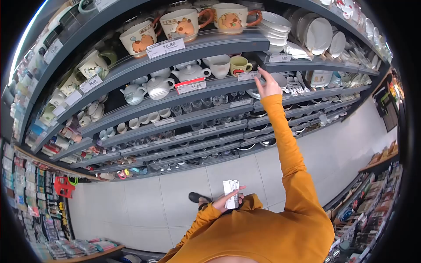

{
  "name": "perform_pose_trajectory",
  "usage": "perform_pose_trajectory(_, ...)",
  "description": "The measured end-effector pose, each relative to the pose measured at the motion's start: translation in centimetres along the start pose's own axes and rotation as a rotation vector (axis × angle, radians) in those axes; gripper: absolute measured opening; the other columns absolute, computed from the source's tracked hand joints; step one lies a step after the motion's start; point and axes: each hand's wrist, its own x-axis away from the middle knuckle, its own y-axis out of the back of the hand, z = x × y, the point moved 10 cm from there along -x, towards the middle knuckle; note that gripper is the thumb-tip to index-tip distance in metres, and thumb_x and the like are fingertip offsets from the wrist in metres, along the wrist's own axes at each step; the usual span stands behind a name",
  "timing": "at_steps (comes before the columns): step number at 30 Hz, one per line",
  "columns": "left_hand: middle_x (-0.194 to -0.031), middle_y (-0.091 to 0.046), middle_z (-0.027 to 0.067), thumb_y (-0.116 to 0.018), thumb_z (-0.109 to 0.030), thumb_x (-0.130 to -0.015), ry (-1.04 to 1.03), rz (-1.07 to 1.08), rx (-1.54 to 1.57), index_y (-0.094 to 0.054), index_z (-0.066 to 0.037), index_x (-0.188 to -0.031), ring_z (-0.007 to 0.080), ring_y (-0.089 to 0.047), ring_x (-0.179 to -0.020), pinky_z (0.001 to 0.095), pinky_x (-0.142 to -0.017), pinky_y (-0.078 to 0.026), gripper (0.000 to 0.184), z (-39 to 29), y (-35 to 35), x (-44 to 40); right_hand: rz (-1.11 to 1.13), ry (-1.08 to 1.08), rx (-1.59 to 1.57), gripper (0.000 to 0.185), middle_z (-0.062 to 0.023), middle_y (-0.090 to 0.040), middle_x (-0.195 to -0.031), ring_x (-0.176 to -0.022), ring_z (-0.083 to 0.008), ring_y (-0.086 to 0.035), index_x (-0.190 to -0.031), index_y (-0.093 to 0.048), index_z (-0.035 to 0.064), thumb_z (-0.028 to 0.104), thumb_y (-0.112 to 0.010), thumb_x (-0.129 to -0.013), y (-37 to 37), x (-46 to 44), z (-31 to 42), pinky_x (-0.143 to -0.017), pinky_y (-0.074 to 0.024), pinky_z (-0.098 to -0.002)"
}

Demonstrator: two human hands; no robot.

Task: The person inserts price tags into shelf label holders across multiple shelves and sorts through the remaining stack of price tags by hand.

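My left hand (224, 203) is closed around a few white price labels (230, 188), held low in front of my body. My right hand (269, 85) reaches out to the shelf edge, its thumb and fingers apart. Beside its fingertips is a price tag (248, 76) on the shelf strip. Just above that tag stands a yellow-green mug (239, 64) with a red picture, and a white cup (219, 66) is to its left. Behind my right hand, white bowls (278, 81) are partly covered.
White teapots (160, 87) stand left of the cups, over a red-topped price tag (191, 86). Large mugs with orange animal pictures (183, 24) and stacked white plates (275, 27) fill the shelf above. Glasses line lower shelves. A red basket (64, 187) is at left.
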Motion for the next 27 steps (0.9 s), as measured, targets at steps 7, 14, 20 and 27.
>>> perform_pose_trajectory(7, -0.092, -0.057, 0.0041, -0.048, -0.034, -0.097, -0.131, -0.129, -0.106, -0.035, 0.000, -0.140, 0.0116, -0.056, -0.081, 0.0245, -0.073, -0.047, 0.056, -0.7, -3.8, -2.7, 0.143, 0.259, 0.163, 0.018, 0.0020, -0.062, -0.103, -0.078, -0.0300, -0.065, -0.103, -0.064, 0.0186, 0.025, -0.059, -0.087, 0.0, -2.4, 4.3, -0.066, -0.0515, -0.0424)
perform_pose_trajectory(14, -0.083, -0.057, 0.0044, -0.046, -0.040, -0.097, -0.404, -0.269, -0.002, -0.049, 0.001, -0.125, 0.0141, -0.056, -0.073, 0.0280, -0.071, -0.048, 0.050, -3.9, -3.2, -3.2, 0.275, 0.411, -0.096, 0.013, -0.0004, -0.065, -0.091, -0.061, -0.0220, -0.064, -0.094, -0.068, 0.0123, 0.019, -0.065, -0.083, -0.1, -5.0, 4.7, -0.060, -0.0499, -0.0339)
perform_pose_trajectory(20, -0.128, -0.053, 0.0110, -0.039, -0.038, -0.100, -0.755, -0.513, -0.148, -0.054, -0.002, -0.113, 0.0222, -0.053, -0.115, 0.0361, -0.098, -0.043, 0.041, -8.6, -3.9, -1.6, 0.457, -0.033, -1.037, 0.011, -0.0039, -0.063, -0.088, -0.059, -0.0075, -0.057, -0.092, -0.065, 0.0049, 0.012, -0.067, -0.083, 3.1, 4.7, 2.6, -0.043, -0.0444, -0.0222)
perform_pose_trajectory(27, -0.135, -0.049, 0.0117, -0.036, -0.033, -0.101, -0.592, -0.397, -0.201, -0.051, 0.002, -0.125, 0.0220, -0.051, -0.119, 0.0328, -0.101, -0.038, 0.045, -6.9, -5.2, -6.5, 0.904, -0.754, -1.163, 0.016, -0.0034, -0.065, -0.086, -0.051, -0.0055, -0.053, -0.102, -0.062, 0.0053, 0.012, -0.063, -0.088, -0.1, 31.8, -3.8, -0.044, -0.0401, -0.0193)
